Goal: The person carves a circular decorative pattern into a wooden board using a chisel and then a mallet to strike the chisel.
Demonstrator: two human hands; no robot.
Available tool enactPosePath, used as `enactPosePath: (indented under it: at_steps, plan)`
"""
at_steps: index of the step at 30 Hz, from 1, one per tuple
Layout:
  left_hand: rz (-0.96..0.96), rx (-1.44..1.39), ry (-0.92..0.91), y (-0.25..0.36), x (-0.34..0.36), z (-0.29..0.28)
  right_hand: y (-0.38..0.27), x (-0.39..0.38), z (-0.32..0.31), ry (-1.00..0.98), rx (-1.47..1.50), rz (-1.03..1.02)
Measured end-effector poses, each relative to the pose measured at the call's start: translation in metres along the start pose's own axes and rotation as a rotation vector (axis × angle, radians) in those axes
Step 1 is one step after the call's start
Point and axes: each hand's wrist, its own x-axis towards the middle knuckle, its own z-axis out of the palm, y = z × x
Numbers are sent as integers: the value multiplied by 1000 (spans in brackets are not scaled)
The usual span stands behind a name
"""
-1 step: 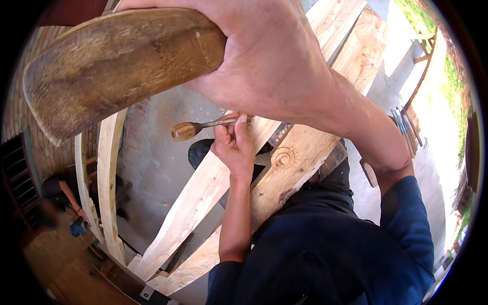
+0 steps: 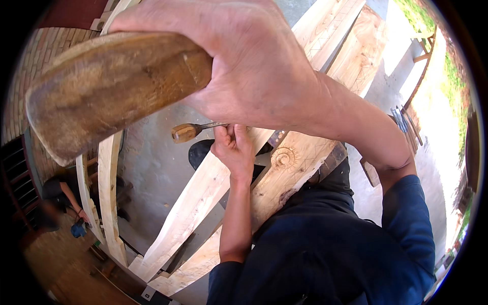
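A worn wooden mallet (image 2: 119, 94) fills the upper left, with my right hand (image 2: 254, 66) closed on it close to the camera. Below it, my left hand (image 2: 235, 152) pinches the metal shaft of a carving chisel (image 2: 186, 132), whose wooden handle points left. The chisel's cutting end is hidden behind my hands. That hand is over a long pale beam (image 2: 195, 193). Beside it, nearer my body, lies a second wooden beam (image 2: 272, 190) with a carved spiral rosette (image 2: 283, 158) and pencilled zigzag lines.
Curved timbers (image 2: 108, 190) stand at the left, near another person's arm (image 2: 71, 198) at the lower left. Several slim tools (image 2: 405, 124) lie together at the right, past my right forearm. Small wood chips lie on the grey floor (image 2: 152, 152).
My right hand and the mallet have come a little lower in the picture and slightly left. My left hand and the chisel have stayed nearly in place.
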Motion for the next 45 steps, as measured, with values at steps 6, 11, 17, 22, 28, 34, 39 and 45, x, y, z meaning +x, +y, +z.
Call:
enactPosePath:
  at_steps: [6, 11, 17, 22, 28, 34, 39, 45]
  plan:
    - [6, 52, 15, 2, 3, -2, 2, 5, 6, -193, -304, -241]
    - [161, 173, -12, 2, 2, -3, -2, -15, 10, -264, -342, -155]
    - [377, 292, -140, 1, 2, -1, 23, -44, -24, -111, -308, 80]
    - [21, -217, 67, 4, 7, 3, 29, -68, -35, -149, -283, 229]
    - [-33, -202, 47, 0, 10, 3, 29, -76, -33, -192, -248, 254]
    - [-88, -204, 20, 3, 11, 3, 26, -70, -25, -185, -235, 222]
    - [-95, -238, 41, 2, 10, 6, 24, -68, -22, -179, -233, 219]
    - [-95, -173, -19, 4, 11, 3, 22, -66, -20, -223, -230, 241]
